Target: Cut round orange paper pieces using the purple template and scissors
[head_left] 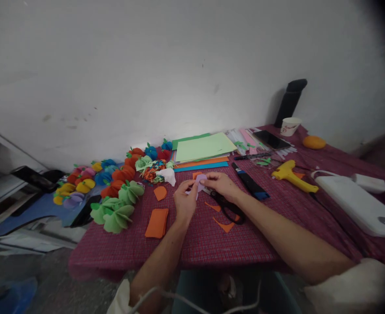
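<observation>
Between my two hands is a small piece of lilac paper (201, 178), pinched by the fingers of both. My left hand (185, 198) grips it from the left and below; my right hand (223, 185) has it from the right. Black-handled scissors (226, 208) lie just under my right hand, their blades partly hidden by it. Several orange paper scraps (224, 225) are scattered beside the scissors. Left of my left hand lie a rounded orange paper piece (160, 193) and a stack of orange paper rectangles (156, 223).
Colourful paper pumpkins (117, 209) crowd the table's left side. Coloured paper sheets (205, 148) lie at the back. To the right are a yellow glue gun (293, 175), a white power bank (359, 205), a phone (270, 140), a paper cup (289, 126) and a black bottle (290, 102).
</observation>
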A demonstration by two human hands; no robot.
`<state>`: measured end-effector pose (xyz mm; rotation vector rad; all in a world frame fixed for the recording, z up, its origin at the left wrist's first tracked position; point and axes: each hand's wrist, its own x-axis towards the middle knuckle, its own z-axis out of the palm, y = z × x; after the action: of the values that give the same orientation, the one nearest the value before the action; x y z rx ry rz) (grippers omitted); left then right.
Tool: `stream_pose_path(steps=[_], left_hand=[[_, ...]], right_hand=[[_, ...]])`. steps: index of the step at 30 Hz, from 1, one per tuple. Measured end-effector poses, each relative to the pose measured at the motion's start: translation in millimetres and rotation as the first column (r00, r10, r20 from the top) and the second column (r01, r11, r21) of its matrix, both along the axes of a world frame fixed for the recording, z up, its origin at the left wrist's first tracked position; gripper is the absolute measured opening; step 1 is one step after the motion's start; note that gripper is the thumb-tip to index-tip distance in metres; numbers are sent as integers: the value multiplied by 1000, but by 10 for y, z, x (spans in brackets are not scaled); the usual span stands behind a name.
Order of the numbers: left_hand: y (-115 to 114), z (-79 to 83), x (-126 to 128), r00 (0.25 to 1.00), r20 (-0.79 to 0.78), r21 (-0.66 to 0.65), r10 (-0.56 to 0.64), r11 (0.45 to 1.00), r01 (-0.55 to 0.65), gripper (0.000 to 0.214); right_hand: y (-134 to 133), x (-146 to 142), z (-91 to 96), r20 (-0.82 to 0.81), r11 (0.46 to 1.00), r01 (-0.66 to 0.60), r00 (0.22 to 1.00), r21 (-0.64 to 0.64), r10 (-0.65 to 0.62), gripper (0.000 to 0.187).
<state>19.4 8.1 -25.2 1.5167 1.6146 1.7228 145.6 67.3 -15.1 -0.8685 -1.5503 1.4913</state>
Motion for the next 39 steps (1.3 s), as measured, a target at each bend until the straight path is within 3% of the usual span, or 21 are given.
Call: stream_pose_path(steps=[3, 6, 10, 12, 15, 20, 24, 33, 39], left_hand=[[-9, 25, -47, 996, 88, -68, -12, 998, 18, 25], [-31, 167, -278, 992, 109, -166, 59, 985, -40, 30], [-73, 444, -818, 977, -97, -261, 190, 942, -209, 35], [-99, 514, -1065, 936, -275, -374, 218, 873, -313, 35], [-131, 465, -1301, 898, -393, -451, 199, 809, -377, 32], [-101, 215, -1462, 852, -493, -466, 176, 774, -430, 32], [-11, 108, -1546, 821, -562, -488, 101, 761, -428, 29], [45, 79, -1547, 745, -662, -546, -80, 733, -406, 27], [23, 155, -1502, 672, -720, -549, -170, 733, -403, 31]], right_hand=[[46, 24, -36, -63, 997, -2, 998, -78, -3, 31], [137, 68, -51, -148, 994, 74, 985, -83, -86, 32], [206, 102, -41, -172, 992, 103, 978, -78, -115, 30], [196, 95, -39, -168, 993, 87, 981, -85, -100, 28], [162, 71, -49, -124, 993, 69, 989, -96, -81, 25], [120, 49, -60, -49, 994, 49, 997, -96, -54, 20], [83, 52, -32, -9, 995, 32, 999, -92, -33, 16], [79, 56, -44, 56, 996, -7, 998, -85, 12, 11], [78, 65, -45, 73, 996, -20, 997, -82, 26, 14]])
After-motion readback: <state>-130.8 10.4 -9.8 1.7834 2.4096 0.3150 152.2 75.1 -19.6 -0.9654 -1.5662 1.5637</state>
